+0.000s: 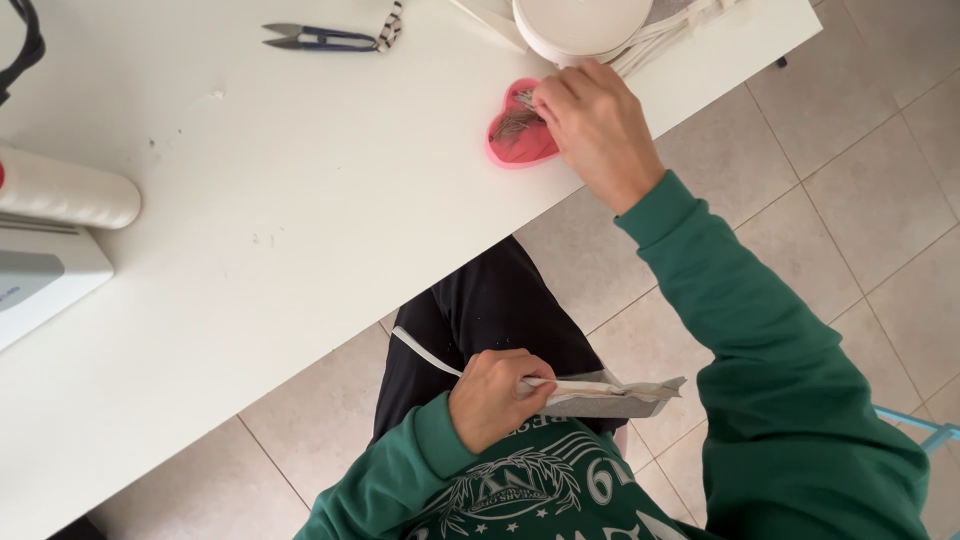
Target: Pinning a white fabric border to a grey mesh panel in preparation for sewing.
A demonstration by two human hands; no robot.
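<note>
My right hand [597, 125] reaches onto the white table [300, 200] and its fingertips pinch at pins in a pink heart-shaped dish [515, 140] near the table's edge. Whether a pin is between the fingers is too small to tell. My left hand [490, 398] rests over my lap, closed on a folded grey fabric piece [610, 398] with a white strap [425, 352] running out to the left. Both arms wear green sleeves.
Thread snips [320, 38] lie at the table's far side. A white round spool [580, 25] with cords stands at the top right. A sewing machine [45, 255] sits at the left edge. Tiled floor [850, 200] lies to the right; a blue chair part [915, 425] shows.
</note>
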